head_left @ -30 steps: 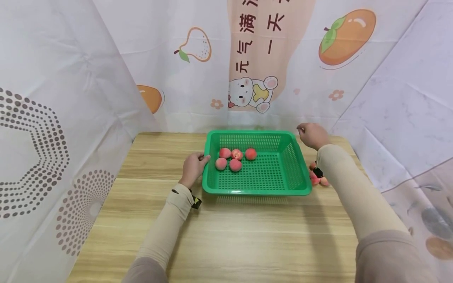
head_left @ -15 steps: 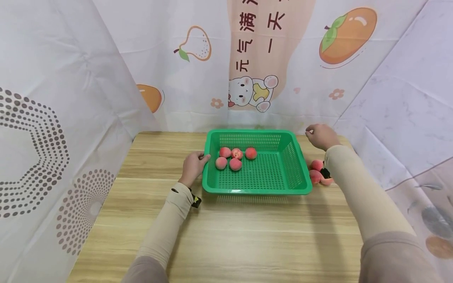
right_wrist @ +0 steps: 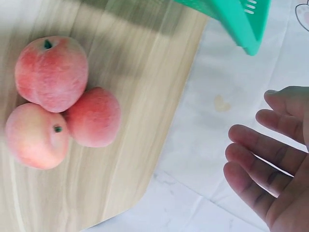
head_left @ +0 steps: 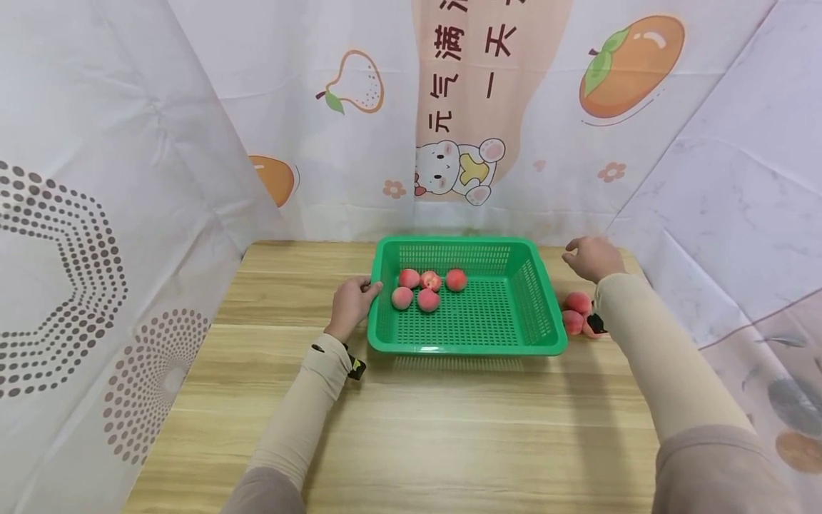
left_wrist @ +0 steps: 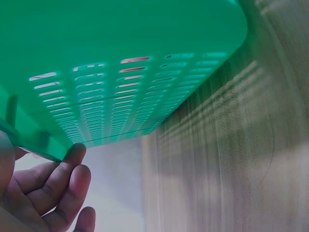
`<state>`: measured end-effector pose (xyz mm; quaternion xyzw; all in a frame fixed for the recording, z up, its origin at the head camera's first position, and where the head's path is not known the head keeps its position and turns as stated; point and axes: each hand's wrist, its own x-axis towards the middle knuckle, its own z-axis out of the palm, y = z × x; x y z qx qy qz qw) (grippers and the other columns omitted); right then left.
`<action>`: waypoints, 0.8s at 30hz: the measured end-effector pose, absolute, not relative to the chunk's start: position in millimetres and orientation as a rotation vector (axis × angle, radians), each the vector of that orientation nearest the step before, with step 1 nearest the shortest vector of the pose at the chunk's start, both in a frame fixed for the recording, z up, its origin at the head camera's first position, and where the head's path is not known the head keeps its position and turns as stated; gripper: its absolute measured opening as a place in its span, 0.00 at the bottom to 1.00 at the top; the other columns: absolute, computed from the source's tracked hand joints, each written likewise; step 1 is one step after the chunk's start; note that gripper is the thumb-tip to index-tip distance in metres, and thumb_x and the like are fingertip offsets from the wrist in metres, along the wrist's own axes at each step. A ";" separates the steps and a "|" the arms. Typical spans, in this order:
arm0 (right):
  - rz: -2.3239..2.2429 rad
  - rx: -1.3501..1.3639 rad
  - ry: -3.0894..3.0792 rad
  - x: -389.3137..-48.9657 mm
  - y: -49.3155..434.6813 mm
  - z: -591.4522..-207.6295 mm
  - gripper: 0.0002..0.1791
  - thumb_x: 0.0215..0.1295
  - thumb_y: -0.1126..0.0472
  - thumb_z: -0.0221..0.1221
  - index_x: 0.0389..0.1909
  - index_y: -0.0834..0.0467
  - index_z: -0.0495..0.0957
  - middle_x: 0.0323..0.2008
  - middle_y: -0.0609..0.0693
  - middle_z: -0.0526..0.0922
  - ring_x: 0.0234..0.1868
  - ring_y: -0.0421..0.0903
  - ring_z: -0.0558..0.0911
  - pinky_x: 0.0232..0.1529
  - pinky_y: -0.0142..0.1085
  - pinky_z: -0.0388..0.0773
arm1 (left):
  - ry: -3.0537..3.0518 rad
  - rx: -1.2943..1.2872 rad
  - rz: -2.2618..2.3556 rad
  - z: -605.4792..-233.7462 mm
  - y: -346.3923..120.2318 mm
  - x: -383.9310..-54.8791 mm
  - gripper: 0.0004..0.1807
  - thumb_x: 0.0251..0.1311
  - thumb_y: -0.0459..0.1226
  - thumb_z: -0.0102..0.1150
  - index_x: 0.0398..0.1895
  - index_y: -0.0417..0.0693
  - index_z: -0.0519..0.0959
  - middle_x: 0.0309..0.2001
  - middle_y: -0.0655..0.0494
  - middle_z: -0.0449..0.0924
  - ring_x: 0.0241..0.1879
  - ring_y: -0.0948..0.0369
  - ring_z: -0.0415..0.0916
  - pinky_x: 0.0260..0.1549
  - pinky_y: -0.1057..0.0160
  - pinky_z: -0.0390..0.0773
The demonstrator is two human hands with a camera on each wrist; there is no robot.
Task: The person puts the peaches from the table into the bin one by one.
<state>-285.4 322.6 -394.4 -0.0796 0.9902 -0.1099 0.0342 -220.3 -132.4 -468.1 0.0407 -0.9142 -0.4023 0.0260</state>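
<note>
A green plastic basket (head_left: 465,350) with slotted walls stands on the table, several peaches (head_left: 428,300) grouped in its left half. At its left rim is my left hand (head_left: 349,308), thumb over the top edge. The left wrist view shows fingers (left_wrist: 77,181) bent beneath the rim, against the slotted side (left_wrist: 145,29). My right hand (head_left: 596,258) hovers past the basket's right end, holding nothing; in the right wrist view its fingers (right_wrist: 251,176) are spread and relaxed. Below it, three peaches (right_wrist: 51,72) lie touching one another on the table, partly covered by the sleeve in the head view.
The wooden table (head_left: 411,428) extends in front of the basket toward me. A printed curtain (head_left: 359,164) hangs right behind the table's back edge, with more cloth along both sides. Each wrist carries a small black device, such as the one on the left wrist (head_left: 355,368).
My right hand has shifted right and slightly down, away from the basket's far right corner, and its fingers have loosened. More of the table peaches show. The left hand and basket stay put.
</note>
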 end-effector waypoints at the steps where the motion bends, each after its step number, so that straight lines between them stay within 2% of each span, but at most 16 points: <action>1: -0.330 -0.235 3.041 -285.2 323.6 -396.8 0.21 0.68 0.57 0.51 0.50 0.71 0.78 0.51 0.73 0.78 0.49 0.71 0.77 0.48 0.62 0.73 | -2.825 0.126 -1.241 -468.2 -132.5 -220.1 0.19 0.67 0.46 0.57 0.51 0.42 0.83 0.41 0.48 0.86 0.39 0.54 0.82 0.40 0.55 0.78; 11: -0.322 -0.158 3.007 -281.0 330.1 -419.4 0.22 0.67 0.55 0.52 0.52 0.69 0.77 0.52 0.71 0.79 0.49 0.71 0.78 0.44 0.61 0.75 | -2.818 0.119 -1.224 -471.4 -133.0 -219.1 0.18 0.67 0.46 0.57 0.51 0.42 0.83 0.40 0.48 0.86 0.38 0.54 0.81 0.39 0.55 0.78; 24: -0.251 -0.032 2.946 -275.4 336.5 -440.6 0.25 0.68 0.55 0.52 0.57 0.70 0.73 0.56 0.73 0.75 0.54 0.72 0.75 0.50 0.62 0.73 | -2.805 0.107 -1.240 -471.1 -133.6 -219.3 0.19 0.67 0.46 0.57 0.52 0.43 0.83 0.40 0.48 0.86 0.38 0.54 0.82 0.39 0.56 0.78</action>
